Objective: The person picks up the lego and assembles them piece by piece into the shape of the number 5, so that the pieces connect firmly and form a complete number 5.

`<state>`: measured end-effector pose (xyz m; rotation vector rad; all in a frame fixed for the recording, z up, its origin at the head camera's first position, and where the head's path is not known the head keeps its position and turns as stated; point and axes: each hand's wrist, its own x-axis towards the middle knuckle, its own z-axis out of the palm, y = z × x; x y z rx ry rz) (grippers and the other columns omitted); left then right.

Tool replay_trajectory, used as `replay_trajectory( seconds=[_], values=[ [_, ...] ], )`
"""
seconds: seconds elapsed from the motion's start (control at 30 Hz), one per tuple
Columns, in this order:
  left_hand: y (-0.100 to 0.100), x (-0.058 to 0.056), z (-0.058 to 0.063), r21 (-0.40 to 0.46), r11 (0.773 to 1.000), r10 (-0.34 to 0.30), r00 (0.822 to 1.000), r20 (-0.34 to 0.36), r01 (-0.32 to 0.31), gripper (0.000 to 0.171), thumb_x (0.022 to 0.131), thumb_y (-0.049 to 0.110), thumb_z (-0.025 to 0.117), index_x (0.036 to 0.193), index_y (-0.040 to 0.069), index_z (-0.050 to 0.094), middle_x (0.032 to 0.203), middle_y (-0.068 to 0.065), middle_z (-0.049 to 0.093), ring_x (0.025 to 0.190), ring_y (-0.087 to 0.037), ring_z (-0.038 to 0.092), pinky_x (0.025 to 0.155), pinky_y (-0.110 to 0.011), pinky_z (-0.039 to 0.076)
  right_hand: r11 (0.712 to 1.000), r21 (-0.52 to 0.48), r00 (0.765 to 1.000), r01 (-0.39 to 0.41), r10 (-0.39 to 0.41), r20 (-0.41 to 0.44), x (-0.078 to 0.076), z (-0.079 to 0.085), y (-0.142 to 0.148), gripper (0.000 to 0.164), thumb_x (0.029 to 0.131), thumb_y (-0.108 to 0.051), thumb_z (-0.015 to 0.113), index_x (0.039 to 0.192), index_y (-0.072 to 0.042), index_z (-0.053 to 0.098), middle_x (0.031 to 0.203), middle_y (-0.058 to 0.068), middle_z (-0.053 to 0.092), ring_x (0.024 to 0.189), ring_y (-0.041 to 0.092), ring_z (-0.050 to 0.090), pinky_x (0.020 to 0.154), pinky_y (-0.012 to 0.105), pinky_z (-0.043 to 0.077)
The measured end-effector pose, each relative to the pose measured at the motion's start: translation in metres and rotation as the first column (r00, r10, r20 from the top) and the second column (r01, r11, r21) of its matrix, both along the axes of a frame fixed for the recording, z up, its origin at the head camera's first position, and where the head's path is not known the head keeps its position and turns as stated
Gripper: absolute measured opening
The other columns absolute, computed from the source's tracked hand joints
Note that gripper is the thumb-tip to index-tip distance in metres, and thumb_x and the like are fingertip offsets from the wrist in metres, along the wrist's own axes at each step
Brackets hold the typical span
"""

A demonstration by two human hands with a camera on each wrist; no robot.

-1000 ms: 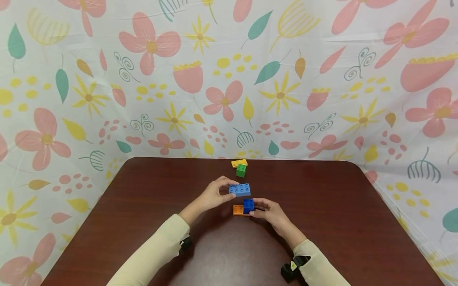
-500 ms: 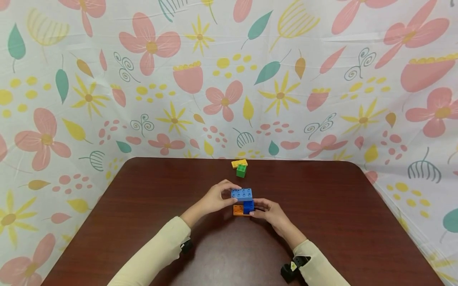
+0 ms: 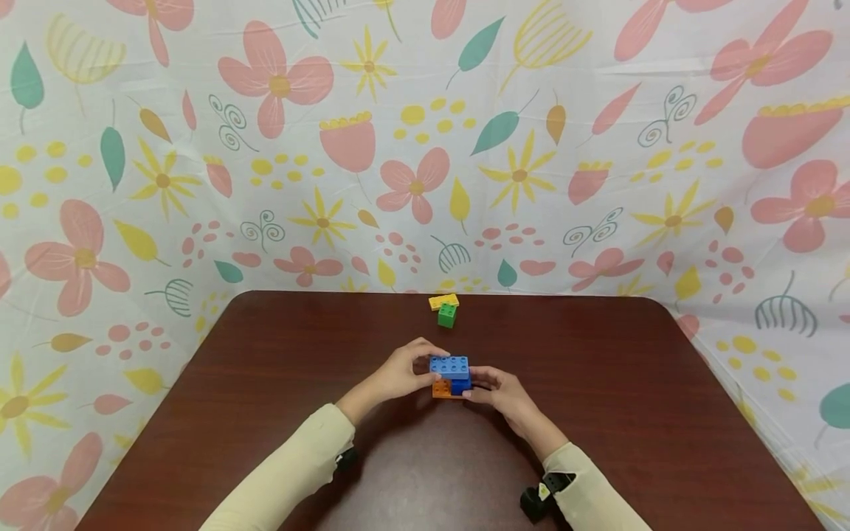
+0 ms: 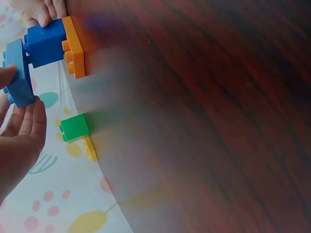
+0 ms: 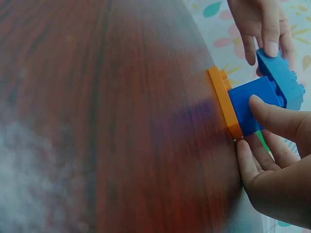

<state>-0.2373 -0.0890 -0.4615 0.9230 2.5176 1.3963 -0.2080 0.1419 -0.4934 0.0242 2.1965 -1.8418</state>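
A light blue toy brick (image 3: 449, 366) with two rows of studs is pinched at its left end by my left hand (image 3: 403, 371). It sits over a dark blue brick (image 3: 461, 387), tilted against that brick's studs in the left wrist view (image 4: 20, 73); whether it is fully seated I cannot tell. The dark blue brick stands on the right part of a flat orange brick (image 3: 441, 389), whose left studs stay uncovered. My right hand (image 3: 502, 394) holds the dark blue brick (image 5: 250, 104) between thumb and fingers, with some fingers hidden behind it.
Farther back on the brown table (image 3: 319, 324) stands a green brick (image 3: 447, 316), touching or just in front of a flat yellow brick (image 3: 443, 301). A flower-patterned cloth (image 3: 425, 147) hangs behind the table's far edge.
My left hand has brought the light blue brick toward me and down, from above and behind the dark blue brick onto its top. The right hand keeps its hold in place.
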Motion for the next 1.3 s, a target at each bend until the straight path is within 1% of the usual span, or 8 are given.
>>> replay_trajectory(
  seconds=[0.23,0.4,0.6,0.7,0.87,0.93,1.07,1.3],
  values=[
    [0.000,-0.001,0.001,-0.027,0.999,-0.036,0.999,-0.026,0.035,0.039,0.088,0.004,0.069,0.126,0.013,0.064,0.105,-0.002,0.054,0.100,-0.017,0.061,0.088,-0.030,0.052,1.000,0.005,1.000,0.002,-0.002,-0.006,0.000,0.000,0.000,0.051,0.081,-0.010,0.077,0.128,-0.002,0.059,0.124,0.013,0.061,0.114,0.028,0.057,0.091,0.041,0.050],
    [0.001,-0.001,0.002,-0.058,0.996,-0.065,0.997,-0.038,0.063,0.041,0.089,0.005,0.068,0.128,0.015,0.063,0.109,-0.003,0.053,0.100,-0.016,0.060,0.088,-0.026,0.051,1.000,0.000,1.000,0.000,0.000,-0.006,0.001,0.000,0.000,0.051,0.082,-0.011,0.077,0.128,-0.002,0.059,0.124,0.013,0.061,0.114,0.028,0.056,0.091,0.042,0.050],
    [0.002,0.000,-0.001,-0.095,0.991,-0.094,0.994,-0.048,0.090,0.041,0.089,0.005,0.068,0.129,0.018,0.064,0.111,-0.002,0.051,0.099,-0.014,0.056,0.087,-0.028,0.052,1.000,0.004,1.000,0.004,-0.004,0.001,0.002,-0.001,0.000,0.050,0.082,-0.011,0.077,0.128,-0.002,0.059,0.123,0.012,0.062,0.114,0.028,0.057,0.091,0.042,0.049],
    [0.003,0.002,0.001,-0.117,0.989,-0.104,0.991,-0.087,0.093,0.041,0.089,0.005,0.068,0.128,0.017,0.064,0.112,-0.003,0.051,0.097,-0.015,0.054,0.083,-0.034,0.052,1.000,0.001,1.000,0.000,0.000,-0.001,0.001,0.000,0.000,0.050,0.082,-0.011,0.077,0.128,-0.002,0.059,0.123,0.011,0.062,0.114,0.028,0.056,0.091,0.042,0.049],
    [0.005,0.004,0.005,-0.176,0.980,-0.122,0.981,-0.152,0.094,0.041,0.090,0.005,0.067,0.129,0.017,0.063,0.113,-0.005,0.050,0.095,-0.017,0.050,0.075,-0.029,0.048,1.000,-0.003,1.000,-0.006,0.006,-0.008,0.002,0.001,0.000,0.049,0.083,-0.012,0.076,0.128,-0.003,0.059,0.123,0.011,0.062,0.115,0.029,0.056,0.092,0.043,0.049],
    [0.006,0.005,0.006,-0.194,0.976,-0.129,0.979,-0.158,0.097,0.041,0.090,0.006,0.066,0.129,0.019,0.063,0.113,-0.005,0.049,0.096,-0.017,0.049,0.075,-0.026,0.045,1.000,-0.004,1.000,-0.007,0.007,-0.005,0.002,0.001,0.001,0.049,0.083,-0.013,0.076,0.128,-0.003,0.059,0.123,0.011,0.061,0.115,0.029,0.056,0.092,0.044,0.049],
    [0.006,0.006,0.006,-0.233,0.967,-0.147,0.974,-0.170,0.106,0.039,0.091,0.007,0.066,0.128,0.020,0.064,0.111,-0.004,0.048,0.097,-0.017,0.048,0.078,-0.029,0.047,1.000,-0.011,1.000,-0.008,0.008,0.002,0.002,0.000,0.001,0.048,0.083,-0.013,0.076,0.127,-0.003,0.059,0.123,0.011,0.062,0.115,0.029,0.056,0.091,0.043,0.049],
    [0.007,0.006,0.010,-0.262,0.959,-0.158,0.973,-0.169,0.110,0.038,0.092,0.007,0.064,0.129,0.018,0.063,0.112,-0.005,0.046,0.099,-0.026,0.050,0.076,-0.027,0.044,1.000,-0.022,1.000,-0.014,0.014,-0.006,0.002,0.001,0.001,0.047,0.083,-0.012,0.075,0.127,-0.002,0.059,0.121,0.011,0.062,0.113,0.028,0.057,0.091,0.041,0.049]
  ],
)
